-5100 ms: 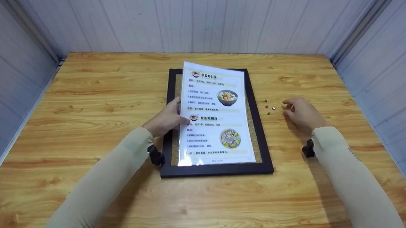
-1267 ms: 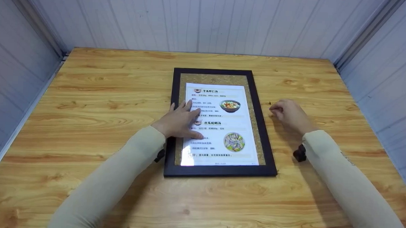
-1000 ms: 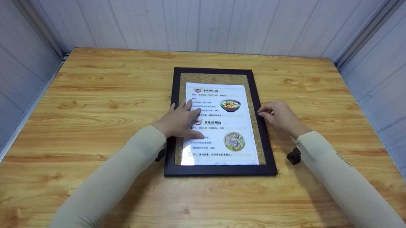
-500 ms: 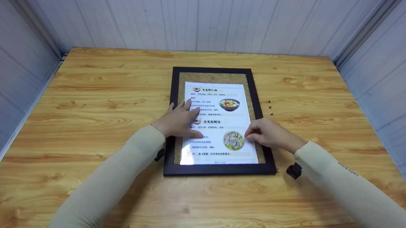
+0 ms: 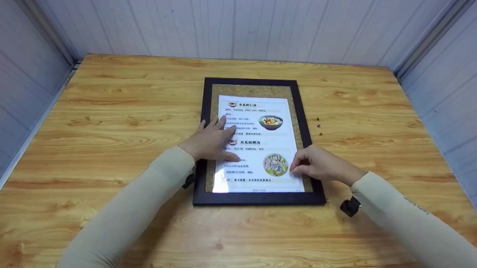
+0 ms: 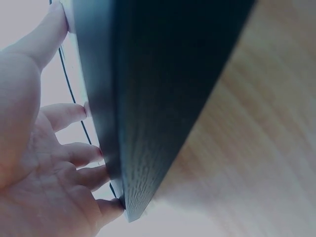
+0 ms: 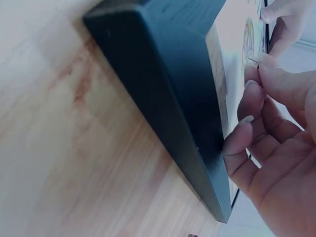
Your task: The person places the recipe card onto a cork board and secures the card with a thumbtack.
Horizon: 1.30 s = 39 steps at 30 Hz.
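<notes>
A laminated recipe sheet [image 5: 258,135] with two dish pictures lies on a dark-framed corkboard [image 5: 260,198] on the table. My left hand [image 5: 210,141] is spread on the sheet's left side, fingers extended across the frame's left edge. Low on the sheet's right side, my right hand [image 5: 317,163] pinches a thumbtack [image 7: 254,60] between thumb and forefinger; in the right wrist view only its thin pin shows, pointing at the sheet near the lower dish picture. The tack's head is hidden by the fingertips. The other right fingers curl over the frame's right edge.
Three small tacks [image 5: 318,126] lie on the wooden table [image 5: 123,96] to the right of the board. Pale panel walls [image 5: 243,25] stand behind the table and on both sides. Bare cork shows above the sheet.
The sheet, earlier lifted by my left hand, now lies flat under it. My right hand has taken one tack from the table and moved left and toward me, onto the sheet's lower right.
</notes>
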### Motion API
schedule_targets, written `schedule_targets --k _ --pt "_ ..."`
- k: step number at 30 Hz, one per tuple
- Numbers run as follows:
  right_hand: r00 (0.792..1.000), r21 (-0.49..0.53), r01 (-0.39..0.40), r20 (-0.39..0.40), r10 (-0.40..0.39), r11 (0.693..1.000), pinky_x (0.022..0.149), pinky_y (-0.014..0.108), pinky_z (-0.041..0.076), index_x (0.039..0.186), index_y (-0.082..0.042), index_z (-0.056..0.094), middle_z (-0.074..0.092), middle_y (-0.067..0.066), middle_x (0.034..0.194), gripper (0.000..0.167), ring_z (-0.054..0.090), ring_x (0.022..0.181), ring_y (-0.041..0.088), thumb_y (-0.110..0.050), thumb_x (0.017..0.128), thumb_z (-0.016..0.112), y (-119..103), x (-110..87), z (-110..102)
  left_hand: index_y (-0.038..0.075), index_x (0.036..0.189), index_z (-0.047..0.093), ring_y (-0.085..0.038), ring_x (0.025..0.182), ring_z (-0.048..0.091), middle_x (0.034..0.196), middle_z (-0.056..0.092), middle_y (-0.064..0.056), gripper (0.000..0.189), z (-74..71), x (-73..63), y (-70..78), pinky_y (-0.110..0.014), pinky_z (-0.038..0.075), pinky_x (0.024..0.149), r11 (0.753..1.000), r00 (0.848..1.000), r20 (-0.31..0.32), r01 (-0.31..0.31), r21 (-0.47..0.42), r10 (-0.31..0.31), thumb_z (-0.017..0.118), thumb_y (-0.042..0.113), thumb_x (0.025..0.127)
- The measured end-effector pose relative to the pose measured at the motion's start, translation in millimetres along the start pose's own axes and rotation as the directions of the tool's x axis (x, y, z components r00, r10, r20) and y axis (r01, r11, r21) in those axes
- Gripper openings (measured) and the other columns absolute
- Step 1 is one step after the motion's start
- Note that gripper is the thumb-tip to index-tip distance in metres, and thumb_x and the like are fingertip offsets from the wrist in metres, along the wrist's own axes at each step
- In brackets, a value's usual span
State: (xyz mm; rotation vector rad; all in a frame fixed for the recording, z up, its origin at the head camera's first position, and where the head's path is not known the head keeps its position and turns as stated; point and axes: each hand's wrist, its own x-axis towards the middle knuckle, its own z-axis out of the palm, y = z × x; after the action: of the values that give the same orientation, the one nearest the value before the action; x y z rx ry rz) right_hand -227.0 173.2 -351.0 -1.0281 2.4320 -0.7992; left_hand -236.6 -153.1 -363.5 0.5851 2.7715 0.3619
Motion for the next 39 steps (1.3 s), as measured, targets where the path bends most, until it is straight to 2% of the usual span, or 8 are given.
schedule_targets --k 9,15,34,39 --pt "0.996 -0.042 0.047 0.073 -0.044 0.998 0.064 0.024 0.047 0.081 -0.009 0.074 0.069 -0.004 0.080 0.008 0.056 0.070 0.007 -0.008 0.089 0.074 -1.1 -2.4 -0.2 0.014 0.158 0.026 -0.041 0.148 0.001 0.163 0.004 -0.022 0.102 0.2 -0.1 0.4 -0.063 0.000 0.114 1.000 1.000 0.002 0.004 -0.022 -0.004 0.066 0.069 0.081" --pt "0.994 -0.016 0.060 0.096 -0.058 0.998 0.061 0.022 0.047 0.079 -0.007 0.073 0.068 -0.003 0.077 0.009 0.055 0.067 0.006 -0.005 0.088 0.074 -0.8 -4.5 1.2 0.013 0.158 0.026 -0.041 0.148 0.001 0.162 0.005 -0.022 0.102 1.0 -0.7 -0.2 -0.064 0.001 0.113 1.000 1.000 0.000 -0.009 -0.016 0.009 0.066 0.068 0.082" --pt "0.996 -0.012 0.032 0.088 -0.031 0.999 0.062 0.024 0.051 0.080 -0.008 0.073 0.068 -0.004 0.079 0.012 0.059 0.068 0.006 -0.002 0.090 0.072 -2.2 -6.6 4.9 0.015 0.159 0.022 -0.038 0.149 -0.002 0.163 0.001 -0.020 0.103 1.1 0.5 -2.4 -0.061 -0.002 0.114 1.000 1.000 0.020 0.003 -0.019 -0.003 0.062 0.071 0.083" --pt "0.995 -0.030 0.067 0.080 -0.065 0.997 0.064 0.025 0.052 0.079 -0.007 0.073 0.068 -0.004 0.079 0.011 0.059 0.070 0.006 0.000 0.088 0.073 -1.3 -7.5 7.5 0.015 0.159 0.022 -0.038 0.149 -0.002 0.164 0.001 -0.020 0.103 2.3 1.2 -1.7 -0.061 -0.002 0.114 1.000 1.000 0.025 0.005 -0.018 -0.004 0.062 0.071 0.083"
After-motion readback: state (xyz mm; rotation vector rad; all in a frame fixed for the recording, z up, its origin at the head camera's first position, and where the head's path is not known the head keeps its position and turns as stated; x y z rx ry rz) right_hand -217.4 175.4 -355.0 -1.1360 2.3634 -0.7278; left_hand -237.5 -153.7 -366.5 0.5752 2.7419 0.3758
